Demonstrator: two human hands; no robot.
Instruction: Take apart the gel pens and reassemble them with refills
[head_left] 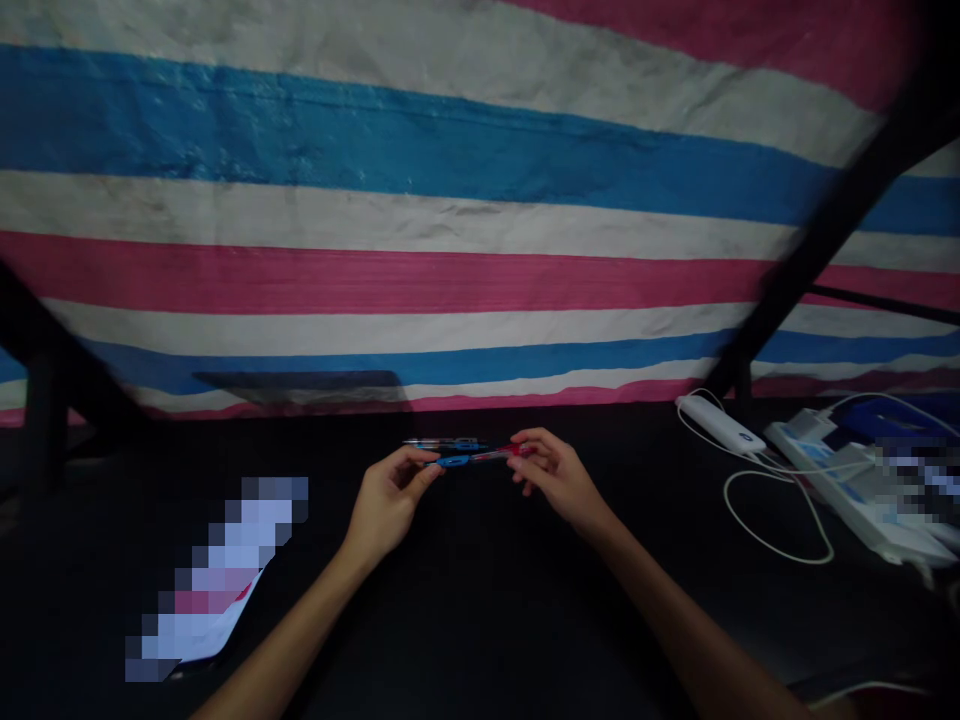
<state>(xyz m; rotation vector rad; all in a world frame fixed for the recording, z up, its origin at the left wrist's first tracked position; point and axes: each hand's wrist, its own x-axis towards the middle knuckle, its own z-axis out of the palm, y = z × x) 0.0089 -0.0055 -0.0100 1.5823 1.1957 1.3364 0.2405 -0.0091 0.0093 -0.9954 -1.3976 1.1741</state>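
Left hand (pixel 384 497) pinching blue pen part (pixel 454 461); right hand (pixel 561 482) grasping red pen part (pixel 519 451), both between the hands; join unclear. Other pens (pixel 444 442) just beyond. Lit phone (pixel 225 632) left of left hand; power strip (pixel 836 492) well right of right.

"What sort of place is this?"

"A makeshift, tarp-walled nook: crinkled tarpaulin (pixel 420 280) in pink, white and blue stripes hangs behind, with dark slanting frame bars (pixel 817 225) before it."

"A stall, or somebody's home?"

"I can't tell which. It's fitted with electrics, though: a power strip (pixel 832 490) with adapters (pixel 814 425) and a white cable (pixel 814 561) on the black tabletop (pixel 480 620)."
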